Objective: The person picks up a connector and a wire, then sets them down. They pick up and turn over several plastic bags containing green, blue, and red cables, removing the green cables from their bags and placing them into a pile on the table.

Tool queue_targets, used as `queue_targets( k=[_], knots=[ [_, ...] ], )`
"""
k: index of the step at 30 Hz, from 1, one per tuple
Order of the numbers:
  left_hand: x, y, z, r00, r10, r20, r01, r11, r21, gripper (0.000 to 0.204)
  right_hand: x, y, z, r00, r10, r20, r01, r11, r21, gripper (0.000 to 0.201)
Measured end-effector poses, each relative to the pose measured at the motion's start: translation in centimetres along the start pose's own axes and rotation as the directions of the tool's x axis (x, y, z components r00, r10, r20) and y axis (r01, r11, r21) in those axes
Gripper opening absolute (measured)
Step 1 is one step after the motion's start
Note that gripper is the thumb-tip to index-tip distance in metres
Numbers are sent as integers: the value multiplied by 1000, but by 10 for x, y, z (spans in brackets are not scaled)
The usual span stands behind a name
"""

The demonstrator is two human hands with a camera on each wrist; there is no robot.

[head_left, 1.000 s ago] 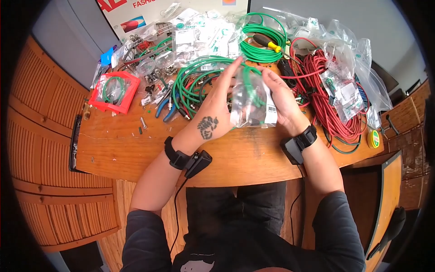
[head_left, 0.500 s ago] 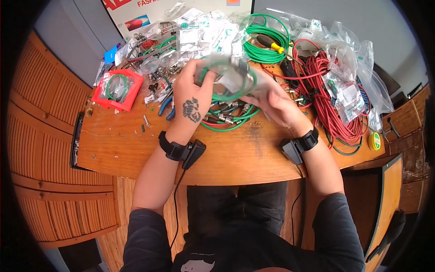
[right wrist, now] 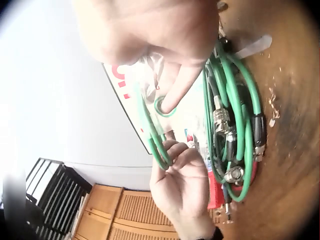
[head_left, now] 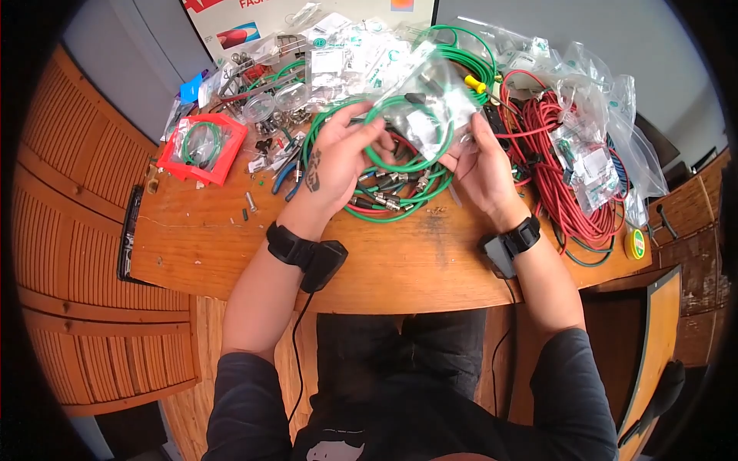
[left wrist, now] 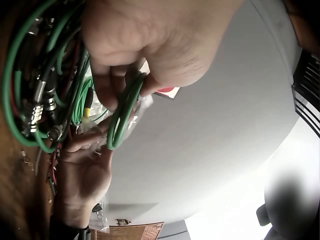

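Observation:
My left hand (head_left: pixel 332 165) pinches a small coil of green cable (head_left: pixel 407 167) at its left side, above the table. The coil (left wrist: pixel 119 125) stands nearly edge-on in the left wrist view, between thumb and fingers. On the other side my right hand (head_left: pixel 490 173) holds a clear plastic bag (head_left: pixel 463 104) with a white label, thumb along its edge. Bag and coil overlap in the head view. Beneath both hands lies a larger bundle of green cables (head_left: pixel 442 184) with metal connectors (right wrist: pixel 221 122) on their ends.
Clear bags (head_left: pixel 361 58) are piled at the back. Red cable (head_left: pixel 557 184) is heaped at right, near a small yellow-green tin (head_left: pixel 635 243). A red tray (head_left: pixel 231 157) with another bagged coil stands left, near blue-handled pliers (head_left: pixel 286 180). A yellow-tipped screwdriver (head_left: pixel 475 83) lies behind the hands.
The bagged cable was upright between both hands; it has been turned, and the green coil now spreads as a loop in the left hand. The right hand's fingers have come onto the bag.

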State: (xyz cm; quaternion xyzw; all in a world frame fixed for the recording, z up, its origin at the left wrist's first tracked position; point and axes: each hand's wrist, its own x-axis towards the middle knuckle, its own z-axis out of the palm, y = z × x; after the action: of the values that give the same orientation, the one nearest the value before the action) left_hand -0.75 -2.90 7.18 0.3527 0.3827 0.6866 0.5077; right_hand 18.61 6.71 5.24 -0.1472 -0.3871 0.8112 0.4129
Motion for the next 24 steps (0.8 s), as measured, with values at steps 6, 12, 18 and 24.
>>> queue_targets(
  k=[6, 12, 18, 24],
  knots=[
    [4, 15, -24, 970, 191, -147, -196, 981, -14, 19, 8, -8, -19, 959, -196, -203, 156, 968, -195, 37],
    [10, 36, -53, 968, 155, -199, -222, 897, -382, 32, 13, -7, -35, 998, 52, 20, -47, 977, -210, 31],
    [21, 47, -109, 991, 128, -36, -107, 611, -784, 40, 1, -12, -9, 998, 44, -38, -56, 890, -452, 46],
    [22, 51, -118, 985, 171, -30, -126, 588, -799, 40, 3, -27, -31, 869, 481, 116, -380, 799, -466, 30]
  ],
)
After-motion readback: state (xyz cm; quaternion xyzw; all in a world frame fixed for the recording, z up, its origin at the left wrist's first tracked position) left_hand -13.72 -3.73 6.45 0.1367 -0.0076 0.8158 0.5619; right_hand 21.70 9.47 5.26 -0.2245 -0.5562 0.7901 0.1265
